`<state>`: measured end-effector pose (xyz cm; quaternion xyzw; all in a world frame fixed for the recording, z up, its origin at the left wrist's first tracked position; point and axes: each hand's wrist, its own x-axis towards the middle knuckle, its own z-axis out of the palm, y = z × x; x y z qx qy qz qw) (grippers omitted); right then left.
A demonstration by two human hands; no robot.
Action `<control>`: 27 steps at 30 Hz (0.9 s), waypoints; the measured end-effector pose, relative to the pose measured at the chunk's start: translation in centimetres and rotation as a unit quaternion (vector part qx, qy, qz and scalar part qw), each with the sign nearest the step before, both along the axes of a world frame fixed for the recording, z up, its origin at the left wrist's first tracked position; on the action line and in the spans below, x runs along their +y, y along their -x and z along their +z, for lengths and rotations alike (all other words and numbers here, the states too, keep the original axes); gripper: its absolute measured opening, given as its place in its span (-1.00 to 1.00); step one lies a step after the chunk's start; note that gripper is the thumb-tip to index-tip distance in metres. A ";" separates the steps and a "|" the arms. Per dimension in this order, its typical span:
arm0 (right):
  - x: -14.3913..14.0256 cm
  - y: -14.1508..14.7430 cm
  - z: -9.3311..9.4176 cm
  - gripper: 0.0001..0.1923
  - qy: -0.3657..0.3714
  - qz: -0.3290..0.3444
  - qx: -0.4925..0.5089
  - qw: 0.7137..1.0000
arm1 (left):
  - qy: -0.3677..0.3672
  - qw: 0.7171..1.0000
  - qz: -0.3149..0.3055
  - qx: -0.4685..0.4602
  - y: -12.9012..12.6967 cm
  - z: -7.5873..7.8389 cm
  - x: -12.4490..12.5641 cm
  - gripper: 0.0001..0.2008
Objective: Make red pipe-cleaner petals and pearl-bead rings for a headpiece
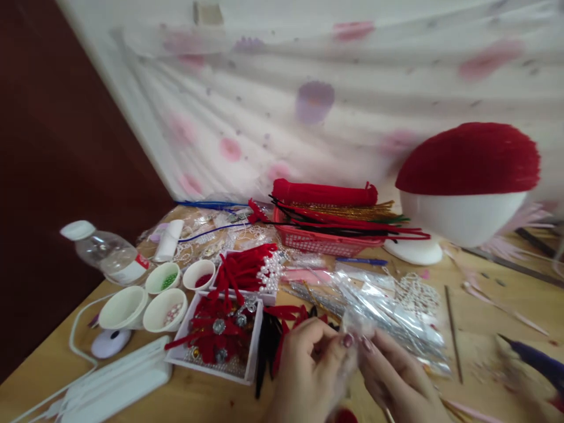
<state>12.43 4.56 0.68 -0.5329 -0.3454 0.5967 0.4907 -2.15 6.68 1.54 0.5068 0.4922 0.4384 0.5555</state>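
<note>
Both hands meet at the bottom edge of the view, fingertips pinched together on a small clear plastic bag (359,329). The left hand (311,367) curls round the bag's left side and the right hand (399,379) closes on its right, so the bag sits directly between them, equally near to each; what it contains is too blurred to tell. Its long axis cannot be made out.

Just left of the hands a white tray (220,367) on the worktop (484,329) holds red ribbon pieces with silver studs. Behind it a second tray (247,273) carries red stems tipped with pearls. Four white cups (145,299) hold beads, green, red or pale. A red basket (326,238) further back is heaped with pipe cleaners lying left to right.
</note>
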 end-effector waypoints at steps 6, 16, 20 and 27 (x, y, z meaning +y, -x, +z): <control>0.6 0.8 0.5 -0.53 -0.045 0.010 0.042 0.998 | 0.093 0.990 -0.069 -0.077 1.4 0.5 -0.3 -0.68; 0.8 1.3 1.8 -0.55 -0.040 0.042 0.068 0.996 | 0.125 0.971 -0.091 -0.182 1.8 0.3 -0.3 -0.82; 0.5 1.5 1.9 -0.58 -0.063 0.022 0.032 0.997 | 0.144 0.973 -0.037 -0.174 1.3 0.1 -0.2 -0.76; -1.3 1.7 1.8 -0.74 -0.200 0.052 -0.296 0.933 | 0.158 0.970 0.034 -0.184 0.8 0.6 -0.3 -0.69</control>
